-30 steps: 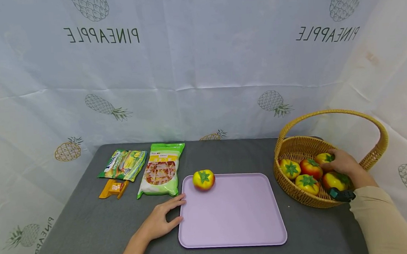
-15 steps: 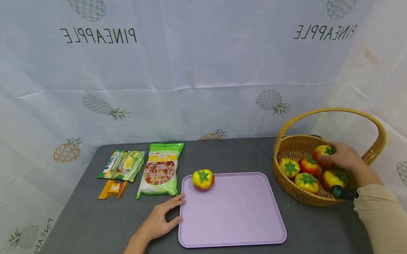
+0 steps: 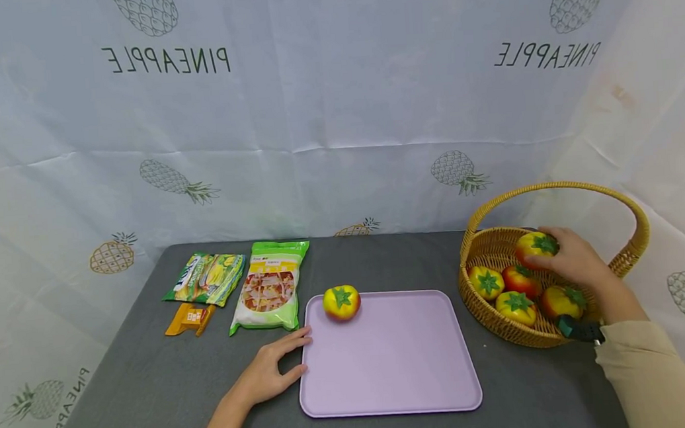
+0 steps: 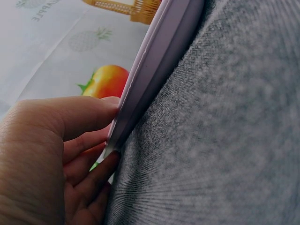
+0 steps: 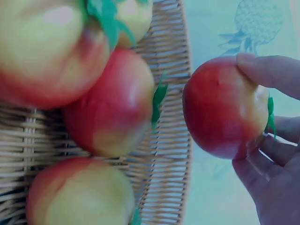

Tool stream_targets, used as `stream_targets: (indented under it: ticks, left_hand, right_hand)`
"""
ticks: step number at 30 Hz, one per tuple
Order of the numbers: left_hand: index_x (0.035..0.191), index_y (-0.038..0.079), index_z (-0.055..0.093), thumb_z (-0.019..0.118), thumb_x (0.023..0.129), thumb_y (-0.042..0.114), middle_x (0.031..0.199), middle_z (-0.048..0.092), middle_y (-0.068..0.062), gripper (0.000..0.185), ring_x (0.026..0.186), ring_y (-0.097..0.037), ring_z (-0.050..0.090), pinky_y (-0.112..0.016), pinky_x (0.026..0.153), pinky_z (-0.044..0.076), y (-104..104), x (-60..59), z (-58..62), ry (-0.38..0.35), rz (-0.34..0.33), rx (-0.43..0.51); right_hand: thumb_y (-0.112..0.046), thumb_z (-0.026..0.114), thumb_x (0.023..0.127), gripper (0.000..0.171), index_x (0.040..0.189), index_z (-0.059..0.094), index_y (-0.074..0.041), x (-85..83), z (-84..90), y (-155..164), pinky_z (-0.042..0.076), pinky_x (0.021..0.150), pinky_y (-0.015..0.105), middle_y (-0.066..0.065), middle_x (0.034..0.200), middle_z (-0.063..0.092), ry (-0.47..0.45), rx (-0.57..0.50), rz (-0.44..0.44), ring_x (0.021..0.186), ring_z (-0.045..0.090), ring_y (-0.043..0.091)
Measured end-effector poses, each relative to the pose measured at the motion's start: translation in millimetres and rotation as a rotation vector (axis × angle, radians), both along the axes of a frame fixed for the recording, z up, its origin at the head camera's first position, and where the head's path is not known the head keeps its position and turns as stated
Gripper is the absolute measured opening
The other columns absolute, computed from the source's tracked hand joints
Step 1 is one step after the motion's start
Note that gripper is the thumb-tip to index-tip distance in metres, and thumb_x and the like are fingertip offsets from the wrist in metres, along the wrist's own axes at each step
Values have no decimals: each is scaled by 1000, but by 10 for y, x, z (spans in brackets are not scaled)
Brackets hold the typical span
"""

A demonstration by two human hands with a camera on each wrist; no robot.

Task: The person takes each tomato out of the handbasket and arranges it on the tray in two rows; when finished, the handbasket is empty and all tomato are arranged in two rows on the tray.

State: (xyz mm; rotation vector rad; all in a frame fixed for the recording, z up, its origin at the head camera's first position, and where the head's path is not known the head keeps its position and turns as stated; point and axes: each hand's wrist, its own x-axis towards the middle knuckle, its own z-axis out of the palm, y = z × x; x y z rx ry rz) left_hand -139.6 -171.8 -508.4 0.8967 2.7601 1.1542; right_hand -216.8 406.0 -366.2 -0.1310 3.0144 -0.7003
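Observation:
My right hand (image 3: 575, 257) holds a red-and-yellow tomato (image 3: 535, 245) with a green star-shaped top, thumb and fingers around its sides. In the right wrist view, the held tomato (image 5: 225, 108) is up by the rim of the wicker basket (image 5: 173, 154). Several similar tomatoes (image 3: 521, 282) lie in the basket (image 3: 494, 329) below it. My left hand (image 3: 270, 371) rests at the left edge of the lilac tray (image 3: 395, 363), its fairly straight fingers and thumb touching the rim. Another tomato (image 3: 341, 303) sits in the tray's far left corner.
Left of the tray lie a green-and-white food bag (image 3: 270, 285), a green-and-yellow packet (image 3: 206, 276) and a small orange packet (image 3: 190, 317). The basket's tall handle (image 3: 555, 186) arches over the right arm. A pineapple-print curtain (image 3: 335, 108) hangs behind the grey table (image 3: 145, 380).
My right hand has lifted one tomato from the back right of the basket, up and slightly leftward above the others. The left hand and tray have stayed in place.

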Motion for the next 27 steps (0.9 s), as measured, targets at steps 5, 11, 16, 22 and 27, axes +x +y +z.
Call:
stream_targets:
  ticks: [5, 11, 16, 22, 27]
  left_hand:
    - [130, 17, 59, 67, 86, 24, 143, 49, 1, 45, 130, -22, 48, -45, 102, 43, 2, -5, -6, 23, -4, 3]
    - [130, 17, 59, 67, 87, 24, 142, 50, -2, 44, 128, -25, 50, -46, 100, 44, 1, -9, -20, 65, -11, -4]
    - [130, 17, 58, 66, 88, 25, 142, 50, -2, 44, 129, -26, 49, -47, 100, 44, 1, -1, -10, 55, -18, -2]
    - [130, 16, 59, 66, 87, 26, 142, 50, -1, 44, 129, -25, 49, -47, 101, 44, 5, 7, 2, 48, -20, 1]
    - [130, 17, 58, 66, 88, 27, 142, 50, -1, 44, 129, -25, 49, -47, 101, 43, 7, 5, 0, 48, -21, 3]
  right_hand:
    - [-46, 65, 86, 90, 144, 25, 10, 97, 54, -136, 32, 93, 69, 40, 140, 30, 54, -22, -14, 121, 32, 57]
    - [-42, 70, 83, 84, 143, 33, 4, 263, 106, -306, 33, 90, 69, 36, 140, 35, 138, -68, -11, 122, 34, 56]
    - [-37, 72, 82, 79, 144, 37, -3, 388, 84, -439, 35, 89, 67, 31, 142, 38, 208, -105, 11, 121, 37, 53]
    - [-37, 74, 80, 75, 142, 42, -7, 492, -22, -660, 42, 83, 56, 23, 140, 43, 238, -155, 16, 112, 46, 40]
    - [-33, 78, 78, 71, 138, 48, -9, 535, -159, -880, 50, 80, 42, 16, 135, 48, 288, -182, 65, 108, 51, 33]
